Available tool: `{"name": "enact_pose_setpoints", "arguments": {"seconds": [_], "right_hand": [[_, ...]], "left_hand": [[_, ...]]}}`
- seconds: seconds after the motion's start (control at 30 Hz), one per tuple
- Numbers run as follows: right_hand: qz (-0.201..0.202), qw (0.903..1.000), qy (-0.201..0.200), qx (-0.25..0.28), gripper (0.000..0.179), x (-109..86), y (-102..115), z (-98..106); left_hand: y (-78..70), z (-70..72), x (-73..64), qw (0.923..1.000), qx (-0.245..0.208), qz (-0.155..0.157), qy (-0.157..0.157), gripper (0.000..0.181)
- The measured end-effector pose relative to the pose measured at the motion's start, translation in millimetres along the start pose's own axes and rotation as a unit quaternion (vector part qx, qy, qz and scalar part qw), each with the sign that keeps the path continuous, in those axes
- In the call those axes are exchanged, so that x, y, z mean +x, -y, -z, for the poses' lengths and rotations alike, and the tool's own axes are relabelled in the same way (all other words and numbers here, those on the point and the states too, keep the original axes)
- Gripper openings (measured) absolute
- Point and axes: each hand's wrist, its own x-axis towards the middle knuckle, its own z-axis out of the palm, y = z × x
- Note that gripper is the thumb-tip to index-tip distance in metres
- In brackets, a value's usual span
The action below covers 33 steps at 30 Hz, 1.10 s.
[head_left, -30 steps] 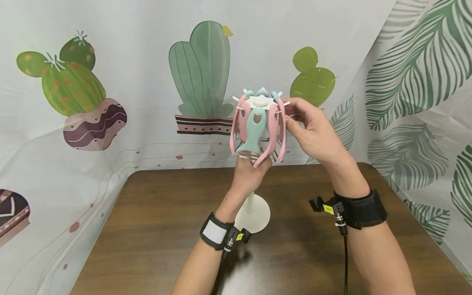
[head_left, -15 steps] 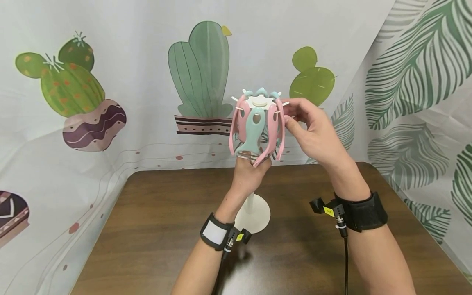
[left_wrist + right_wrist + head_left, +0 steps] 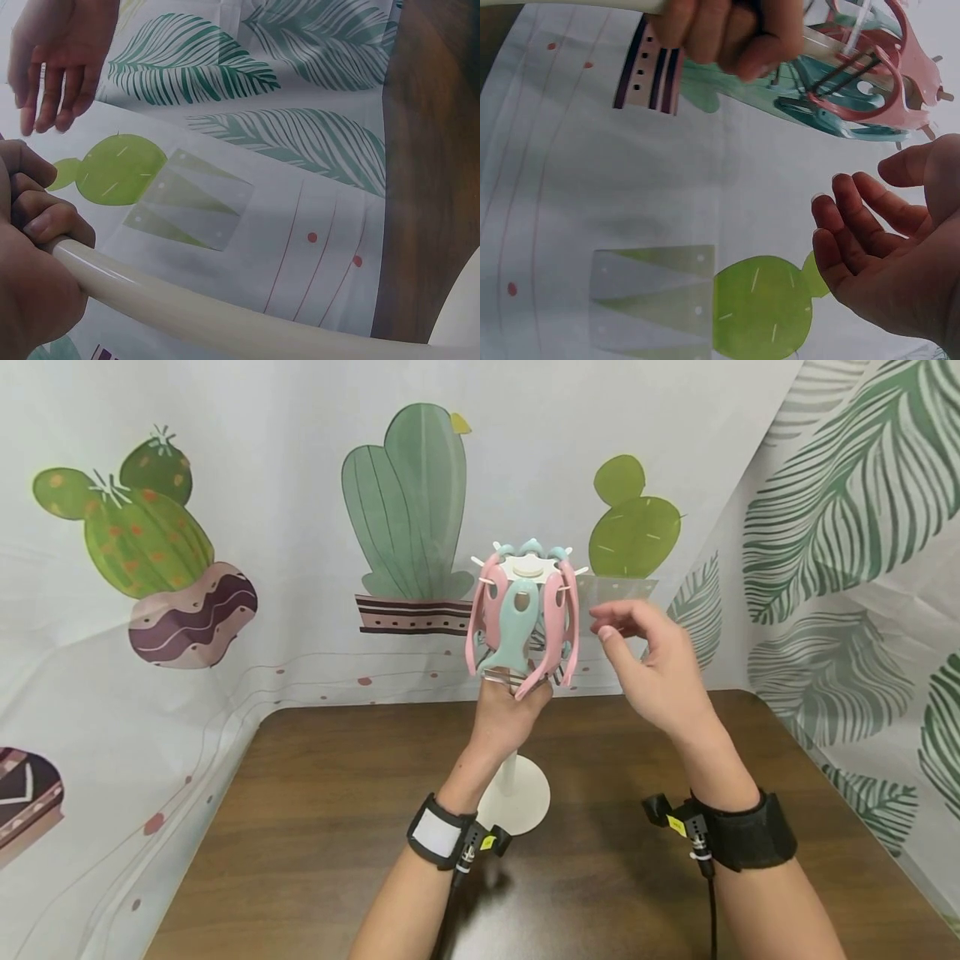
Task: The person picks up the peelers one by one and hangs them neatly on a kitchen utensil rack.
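A cream-white utensil stand [image 3: 528, 797] has a round base, an upright pole and a prong-edged top. Several pink and teal Y-shaped peelers [image 3: 516, 625] hang from its prongs, metal blades downward. My left hand [image 3: 507, 717] grips the pole just below the peelers; in the left wrist view its fingers wrap around the pole [image 3: 187, 304]. To the right of the peelers, my right hand [image 3: 660, 672] is held in the air with loosely bent fingers and nothing in it. A gap separates it from the nearest pink peeler [image 3: 911, 64] in the right wrist view.
Beneath the stand is a brown wooden table [image 3: 315, 827]. A white cloth [image 3: 292, 527] printed with cacti and leaves hangs behind it. Each wrist wears a black strap with a small camera, and cables run down from them.
My right hand has come away from the pink peeler on the right side, moving right and slightly down. My left hand, the stand and the peelers stay nearly still.
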Motion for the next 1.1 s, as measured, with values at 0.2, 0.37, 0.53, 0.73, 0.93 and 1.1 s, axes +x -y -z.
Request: {"name": "enact_pose_setpoints", "arguments": {"seconds": [0.2, 0.37, 0.53, 0.73, 0.93, 1.1], "right_hand": [[-0.014, 0.9997, -0.003, -0.020, 0.025, -24.5, -5, -4], [-0.013, 0.9996, 0.004, -0.025, 0.026, -41.8, -11, -9], [-0.015, 0.9988, 0.015, -0.043, 0.022, -59.8, -22, -13], [-0.017, 0.9952, 0.040, -0.088, 0.022, -85.9, -38, -19], [-0.023, 0.9870, 0.086, -0.133, 0.037, -112.4, -55, -24], [-0.023, 0.9814, 0.107, -0.158, 0.043, -130.6, -64, -26]], "left_hand": [[-0.1, -0.3, 0.2, 1.0000, -0.004, -0.004, -0.002, 0.044], [0.2, -2.0, 0.4, 0.9998, -0.013, -0.007, -0.010, 0.043], [1.6, -2.5, 1.1, 0.9998, -0.009, -0.015, -0.010, 0.038], [0.8, -2.3, 1.0, 0.9999, 0.003, -0.008, -0.005, 0.036], [0.7, -1.1, 2.0, 0.9999, -0.001, -0.011, -0.009, 0.041], [-2.7, -2.4, 1.8, 0.9999, -0.001, 0.004, -0.013, 0.044]]}}
